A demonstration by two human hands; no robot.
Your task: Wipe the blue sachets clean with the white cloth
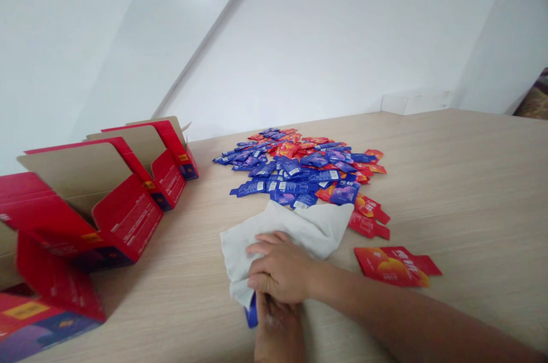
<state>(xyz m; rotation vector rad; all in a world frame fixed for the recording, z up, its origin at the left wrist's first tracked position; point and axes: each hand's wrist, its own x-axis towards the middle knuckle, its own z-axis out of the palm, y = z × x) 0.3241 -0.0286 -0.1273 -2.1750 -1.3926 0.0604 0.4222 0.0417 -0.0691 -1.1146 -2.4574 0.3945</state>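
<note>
A pale grey-white cloth (295,229) lies on the table just before a pile of blue and red sachets (295,172). My right hand (280,266) rests on this cloth with its fingers slightly apart, and crosses over my left hand (280,320). Of my left hand only the back and the wrist side show; its fingers are hidden beneath my right hand and the cloth. A bit of a blue packet (252,313) sticks out from under the cloth, beside my left hand. One red and orange sachet (394,266) lies apart, to the right of my hands.
Open red cardboard boxes (128,217) stand in a row along the left side of the light wooden table (192,294). A low white box (415,102) sits at the back right against the white wall.
</note>
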